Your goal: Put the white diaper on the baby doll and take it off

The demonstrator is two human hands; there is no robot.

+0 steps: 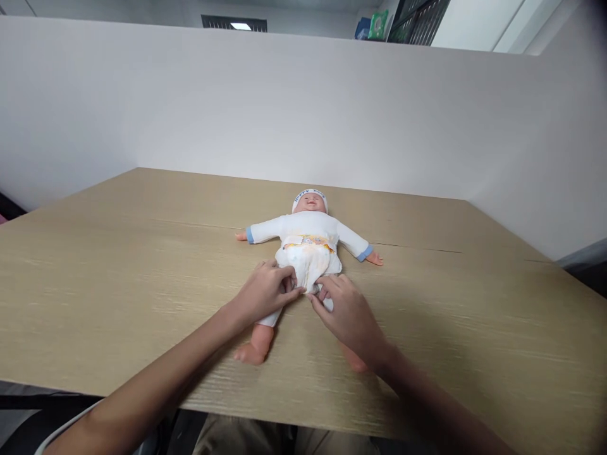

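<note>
A baby doll [310, 224] lies on its back on the wooden table, head toward the far wall and arms spread. It wears a white suit with blue cuffs and a white headband with lettering. Around its hips is a white diaper [308, 258] with an orange-patterned waistband. My left hand [272, 287] pinches the diaper's edge by the doll's leg on the left. On the other side, my right hand [344, 306] has its fingers closed on the diaper near the crotch. My fingers and right forearm hide parts of the doll's legs.
The light wooden table [142, 272] runs back to a white partition wall [284, 107]. Beyond the wall's top, a green package [378, 25] and a blue item [363, 28] show. My lap is below the near table edge.
</note>
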